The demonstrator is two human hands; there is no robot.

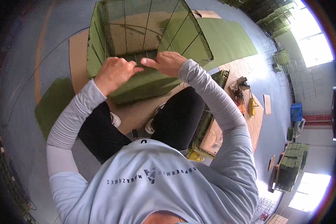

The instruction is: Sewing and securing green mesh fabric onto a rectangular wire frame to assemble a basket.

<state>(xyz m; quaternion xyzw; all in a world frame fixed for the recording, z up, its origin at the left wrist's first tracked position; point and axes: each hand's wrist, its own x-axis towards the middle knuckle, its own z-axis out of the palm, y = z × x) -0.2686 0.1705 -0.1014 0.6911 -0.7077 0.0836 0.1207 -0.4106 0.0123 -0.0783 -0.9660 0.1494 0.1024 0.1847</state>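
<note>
A large open-topped green box (149, 83), with sheet walls stretched over a thin wire frame, stands in front of my knees. Bare wires cross its inside. My left hand (115, 74) is closed at the middle of the near rim, its thumb and fingertips pointing right. Close beside it, my right hand (165, 62) is curled over the same rim with its thumb stretched toward the left hand. The fingertips are partly hidden, so the exact pinch on the edge does not show.
A flat green sheet (227, 41) lies beyond the box to the right, and another green piece (55, 106) on the floor at left. Wooden boards (254, 128) at right carry tools and a yellow-handled item (252, 107). Wire frames and green stacks (293, 162) line the right side.
</note>
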